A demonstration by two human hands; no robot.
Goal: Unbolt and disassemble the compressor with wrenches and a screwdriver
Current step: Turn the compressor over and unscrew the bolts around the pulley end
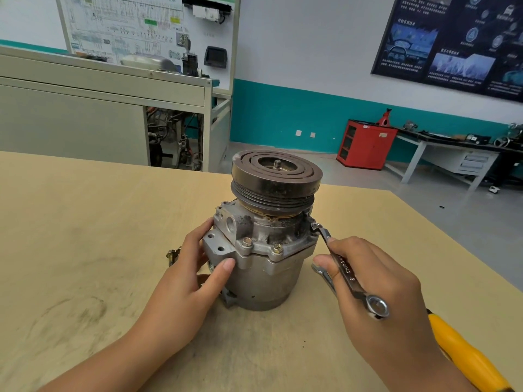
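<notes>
Holding grip: left hand [195,267] curled round compressor [263,250], at its 9 o'clock.
Wrench grip: right hand [382,278] pinches wrench [346,271], head at compressor's 3 o'clock.
Compressor: upright, pulley up, mid-surface [85,222].

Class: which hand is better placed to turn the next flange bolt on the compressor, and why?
The right hand: it grips the wrench, whose open end sits at the flange's right side. The left hand holds the compressor steady.

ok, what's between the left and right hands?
The compressor, standing upright. The left hand holds its left side. The right hand grips a combination wrench whose open end reaches its right flange. This shows in the head view.
</notes>
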